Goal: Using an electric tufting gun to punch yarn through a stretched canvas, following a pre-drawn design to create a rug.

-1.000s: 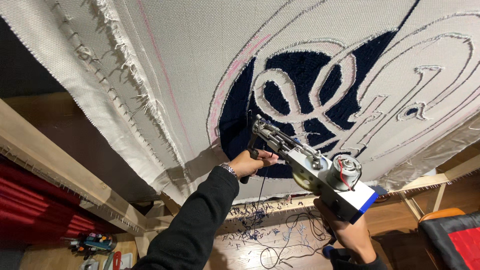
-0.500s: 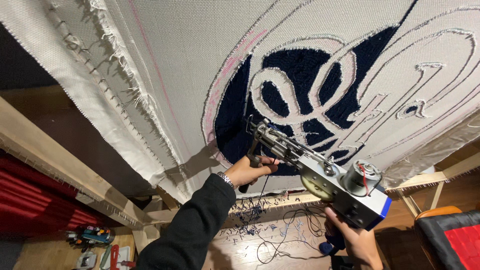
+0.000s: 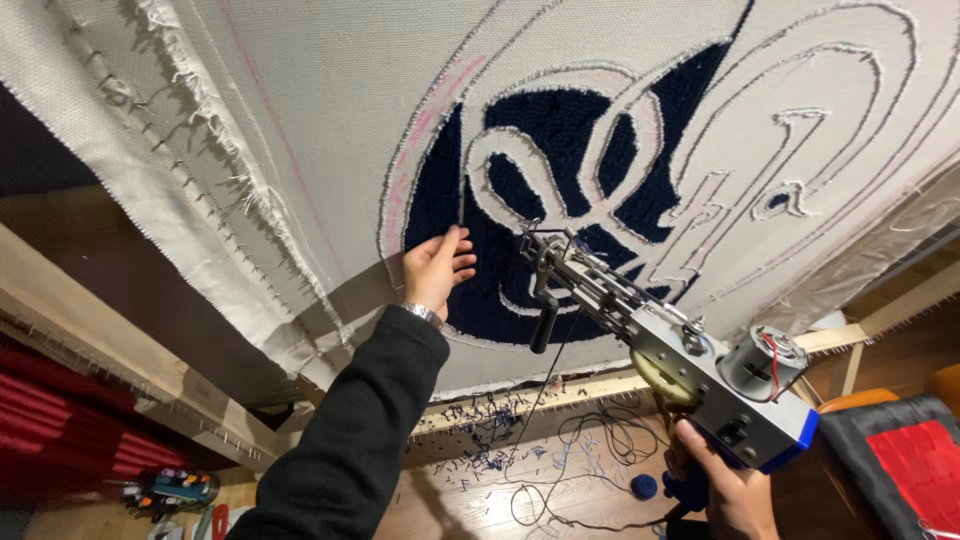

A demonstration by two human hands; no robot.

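The right hand is wrapped tight around the blue handle of a tufting gun, low at the bottom edge. Only part of that hand shows; the rest is cut off by the edge and hidden behind the gun's silver body. The left hand is open, fingers spread a little, and it holds nothing. Its fingertips rest flat on the cloth, right at the edge of the dark blue yarn patch. A watch sits on the wrist above a black sleeve.

The gun's thin metal nose points up at the blue patch, just beside the open hand. I cannot tell if the needle tip touches the cloth. A black front grip hangs under the nose, and no hand is on it.

The cloth is stretched on a wooden frame. Below, blue yarn bits and a thin cord lie on the floor. The far corner down left is dark and hard to make out.
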